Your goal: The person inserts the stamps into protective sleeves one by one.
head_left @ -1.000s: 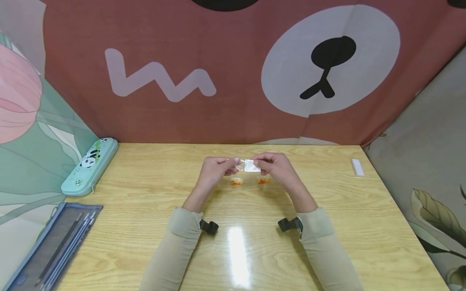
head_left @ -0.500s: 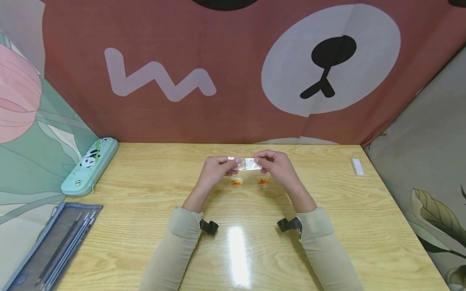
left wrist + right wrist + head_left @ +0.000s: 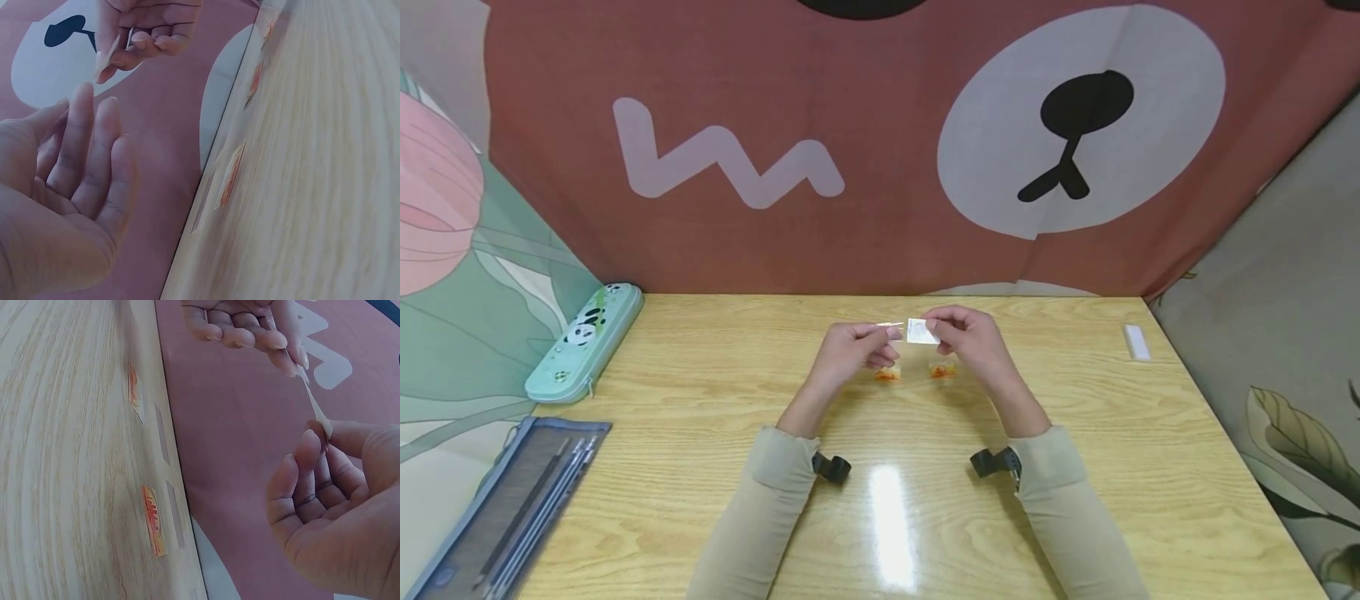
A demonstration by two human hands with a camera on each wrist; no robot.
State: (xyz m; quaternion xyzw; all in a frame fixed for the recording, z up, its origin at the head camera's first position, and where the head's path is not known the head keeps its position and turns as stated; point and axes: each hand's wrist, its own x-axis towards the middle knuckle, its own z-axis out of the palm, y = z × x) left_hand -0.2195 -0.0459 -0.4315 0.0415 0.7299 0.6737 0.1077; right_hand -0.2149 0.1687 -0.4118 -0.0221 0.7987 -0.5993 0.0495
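Note:
Above the table, my left hand [image 3: 854, 347] pinches a clear plastic film [image 3: 891, 324] between thumb and forefinger; its other fingers are loosely bent. Opposite it, my right hand [image 3: 968, 335] pinches a small white square packet [image 3: 919, 332] by its right side. In the right wrist view a thin pale strip [image 3: 315, 407] runs from the right fingertips to the left hand. Whether film and packet are joined I cannot tell. Two small orange-printed packets lie on the table under the hands: one [image 3: 888, 375] is partly covered by the left fingers, the other [image 3: 942, 368] lies below the right hand.
A mint panda pencil case [image 3: 586, 342] lies at the table's left rear. In front of it is a blue-edged mesh pouch [image 3: 523, 500] with several pencils. A small white block [image 3: 1137, 343] lies at the far right. A printed cloth [image 3: 880, 242] borders the table's back edge.
The white packet has risen slightly with my right hand. The film, spread flat half a second ago, now shows as a narrower strip at my left fingertips. Things on the table have stayed put.

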